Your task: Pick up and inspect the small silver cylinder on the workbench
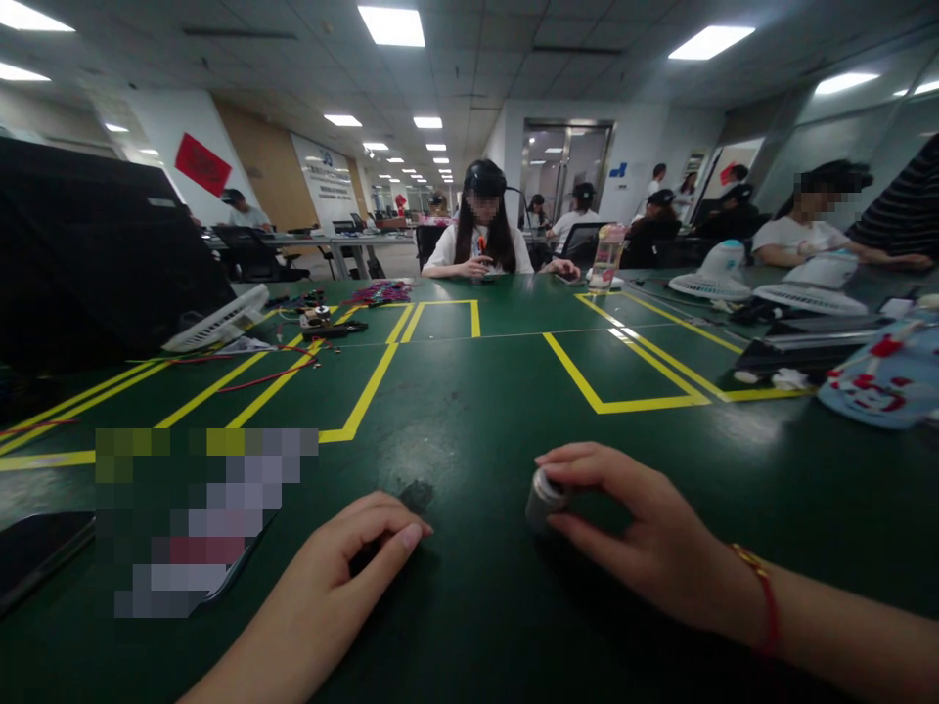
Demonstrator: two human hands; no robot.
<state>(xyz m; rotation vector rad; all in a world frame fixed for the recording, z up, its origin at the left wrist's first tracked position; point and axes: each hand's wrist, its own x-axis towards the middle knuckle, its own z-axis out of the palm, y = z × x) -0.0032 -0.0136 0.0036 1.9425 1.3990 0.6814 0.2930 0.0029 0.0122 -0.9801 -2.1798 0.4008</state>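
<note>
Right grip [623,533] pinches smooth silvery cylinder [544,497]

The worktop [469,411] is dark green, marked with yellow tape lines [367,391] in rectangles. Left of the lines lie red wires [264,376], a white fan [216,321] beyond them, and a dark phone [36,552] at the near edge. Right of the lines sit two more white fans [763,284] and a pale blue pouch [880,376]. Beyond the lines stands a clear bottle [606,259].
</note>
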